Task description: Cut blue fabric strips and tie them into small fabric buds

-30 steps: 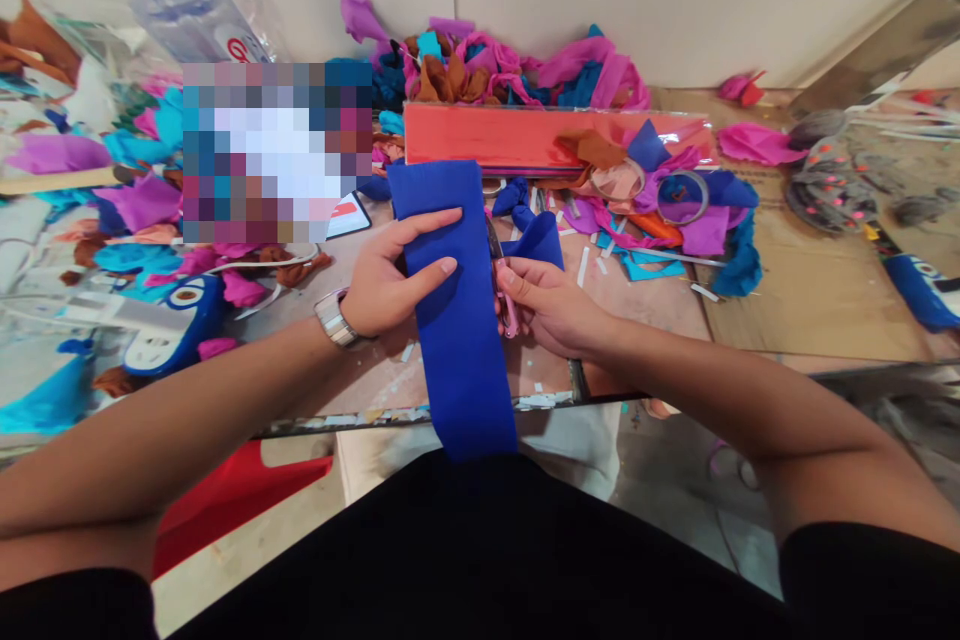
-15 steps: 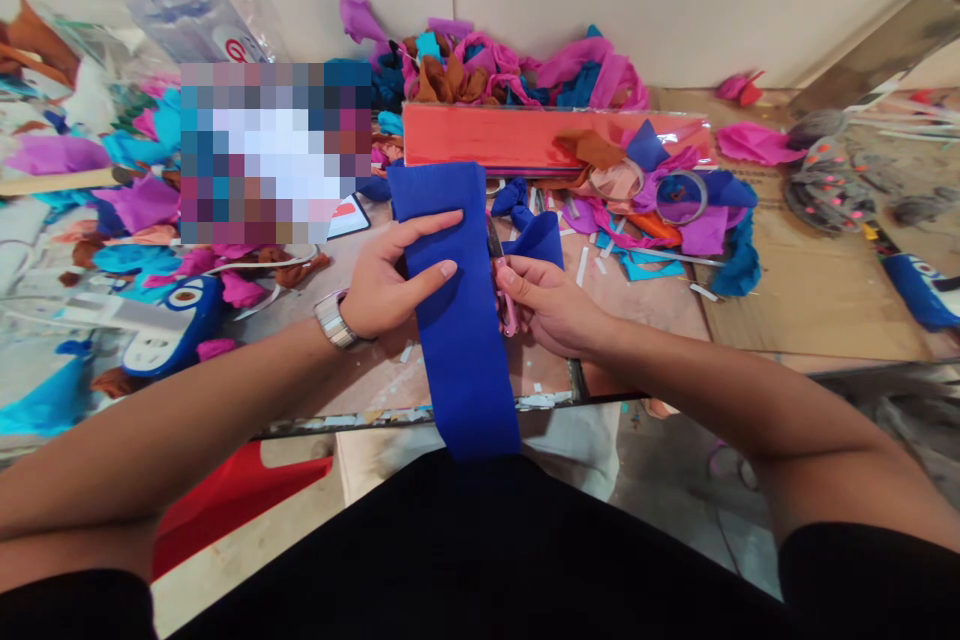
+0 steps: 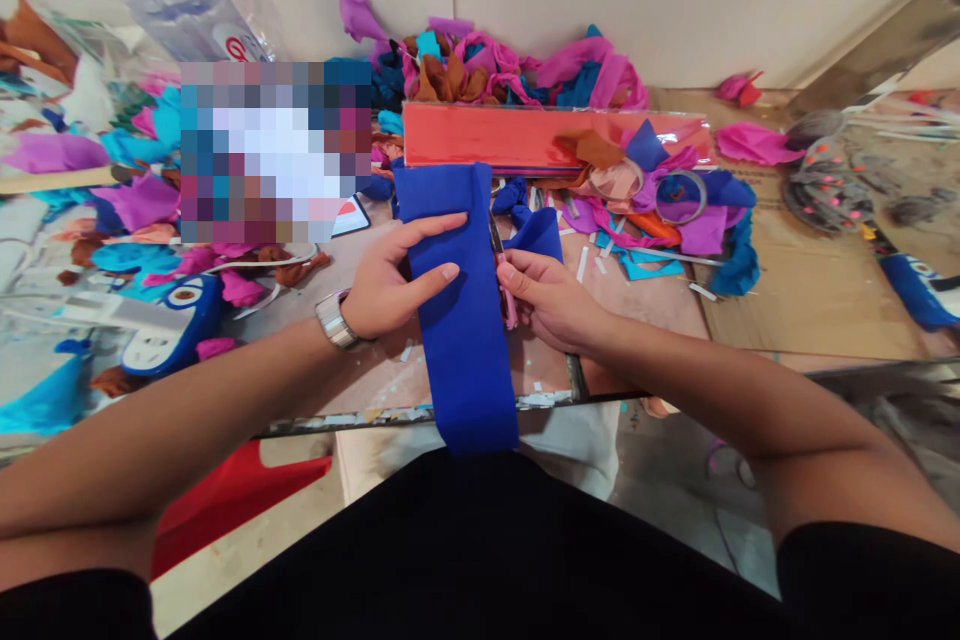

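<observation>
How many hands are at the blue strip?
2. The left hand lies over the left side of the blue strip, thumb and forefinger on top, other fingers hidden. The right hand holds pink-handled scissors at its right edge. No third hand shows there.

Hands (image 3: 394,280) slightly apart, thumbs (image 3: 442,277) inward

Worn on the person's head, the one camera looks forward and steeply down past the black shirt (image 3: 465,560), near enough that the left hand (image 3: 386,278) and right hand (image 3: 559,300) sit mid-view, taking in the table (image 3: 375,375) and wall (image 3: 600,0) beyond.
</observation>
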### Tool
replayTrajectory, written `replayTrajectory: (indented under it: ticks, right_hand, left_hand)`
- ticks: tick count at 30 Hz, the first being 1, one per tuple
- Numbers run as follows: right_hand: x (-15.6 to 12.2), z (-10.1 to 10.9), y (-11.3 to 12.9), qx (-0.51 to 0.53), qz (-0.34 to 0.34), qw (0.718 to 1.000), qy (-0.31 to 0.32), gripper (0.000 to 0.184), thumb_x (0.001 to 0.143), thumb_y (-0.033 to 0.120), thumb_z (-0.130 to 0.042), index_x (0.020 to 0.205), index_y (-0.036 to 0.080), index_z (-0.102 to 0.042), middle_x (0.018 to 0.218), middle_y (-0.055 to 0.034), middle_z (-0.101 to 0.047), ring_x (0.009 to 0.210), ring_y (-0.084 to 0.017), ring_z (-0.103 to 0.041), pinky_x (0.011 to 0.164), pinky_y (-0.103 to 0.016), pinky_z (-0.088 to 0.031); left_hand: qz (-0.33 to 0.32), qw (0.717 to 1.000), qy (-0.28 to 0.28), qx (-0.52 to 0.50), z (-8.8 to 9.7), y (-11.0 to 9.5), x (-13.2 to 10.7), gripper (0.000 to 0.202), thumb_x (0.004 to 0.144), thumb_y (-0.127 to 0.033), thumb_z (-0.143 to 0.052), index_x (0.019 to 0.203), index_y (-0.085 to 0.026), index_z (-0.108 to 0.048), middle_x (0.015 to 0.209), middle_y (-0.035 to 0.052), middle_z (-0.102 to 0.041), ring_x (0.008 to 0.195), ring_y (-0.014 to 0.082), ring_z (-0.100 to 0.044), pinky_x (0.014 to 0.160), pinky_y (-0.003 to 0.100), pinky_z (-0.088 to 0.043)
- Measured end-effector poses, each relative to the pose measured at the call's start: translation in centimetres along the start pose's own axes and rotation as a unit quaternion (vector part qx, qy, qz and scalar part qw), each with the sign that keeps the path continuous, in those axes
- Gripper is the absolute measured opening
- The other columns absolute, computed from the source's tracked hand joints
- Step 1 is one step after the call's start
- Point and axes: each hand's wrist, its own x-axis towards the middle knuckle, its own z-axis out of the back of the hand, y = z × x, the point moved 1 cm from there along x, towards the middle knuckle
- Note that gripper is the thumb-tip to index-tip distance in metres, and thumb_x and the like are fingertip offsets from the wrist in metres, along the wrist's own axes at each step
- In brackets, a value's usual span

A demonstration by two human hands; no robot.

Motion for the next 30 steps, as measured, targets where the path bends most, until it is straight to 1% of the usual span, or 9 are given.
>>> replayTrajectory:
  ticks: [4, 9, 16, 24, 27, 30]
  right_hand:
    - [0.02, -0.05, 0.07, 0.015, -0.001, 1.000, -0.002, 0.055, 0.082, 0.067, -0.090, 0.086, 0.020, -0.062, 0.059, 0.0073, -0.062, 0.048, -0.007, -0.057, 0.042, -0.018, -0.035]
    - [0.02, -0.09, 0.05, 0.022, -0.007, 1.000, -0.008, 0.053, 0.082, 0.065, -0.091, 0.088, 0.020, -0.064, 0.062, 0.0068, -0.065, 0.048, -0.008, -0.058, 0.042, -0.019, -0.036]
    - [0.05, -0.11, 0.04, 0.033, -0.003, 0.999, -0.007, 0.053, 0.080, 0.064, -0.093, 0.087, 0.020, -0.064, 0.062, 0.0072, -0.065, 0.047, -0.007, -0.057, 0.042, -0.019, -0.034]
    - [-0.02, -0.16, 0.17, 0.046, 0.004, 0.999, -0.020, 0.053, 0.081, 0.064, -0.092, 0.088, 0.020, -0.063, 0.063, 0.0088, -0.063, 0.047, -0.006, -0.056, 0.044, -0.020, -0.037]
    - [0.02, -0.14, 0.18, 0.043, 0.003, 0.999, -0.025, 0.053, 0.081, 0.065, -0.092, 0.089, 0.021, -0.063, 0.062, 0.0090, -0.062, 0.048, -0.007, -0.056, 0.044, -0.020, -0.037]
    - [0.09, -0.10, 0.15, 0.040, 0.007, 0.999, -0.022, 0.053, 0.082, 0.065, -0.092, 0.087, 0.021, -0.063, 0.062, 0.0086, -0.062, 0.048, -0.007, -0.055, 0.044, -0.020, -0.035]
  left_hand:
    - [0.008, 1.000, 0.003, -0.005, -0.03, -0.15, 0.00, 0.062, 0.092, -0.059, -0.081, 0.141, -0.021, -0.074, 0.138, 0.0138, -0.078, 0.123, 0.0326, -0.077, 0.114, 0.050, -0.061]
    - [0.017, 1.000, 0.004, -0.006, -0.05, -0.12, -0.05, 0.064, 0.090, -0.062, -0.081, 0.140, -0.022, -0.074, 0.137, 0.0142, -0.078, 0.123, 0.0331, -0.077, 0.112, 0.050, -0.062]
    - [0.015, 1.000, 0.004, 0.007, 0.06, -0.13, 0.01, 0.063, 0.090, -0.059, -0.082, 0.141, -0.022, -0.075, 0.140, 0.0137, -0.077, 0.128, 0.0342, -0.074, 0.117, 0.052, -0.060]
    - [0.011, 1.000, 0.010, -0.005, -0.12, -0.23, -0.11, 0.061, 0.091, -0.057, -0.082, 0.140, -0.022, -0.075, 0.139, 0.0128, -0.078, 0.127, 0.0332, -0.075, 0.118, 0.050, -0.060]
    - [0.014, 1.000, 0.015, 0.002, -0.12, -0.32, -0.11, 0.060, 0.091, -0.060, -0.082, 0.140, -0.025, -0.075, 0.140, 0.0118, -0.077, 0.128, 0.0334, -0.075, 0.118, 0.052, -0.059]
    - [0.003, 1.000, 0.027, 0.004, -0.10, -0.41, -0.08, 0.058, 0.091, -0.059, -0.082, 0.140, -0.028, -0.075, 0.142, 0.0107, -0.077, 0.129, 0.0335, -0.075, 0.119, 0.053, -0.059]
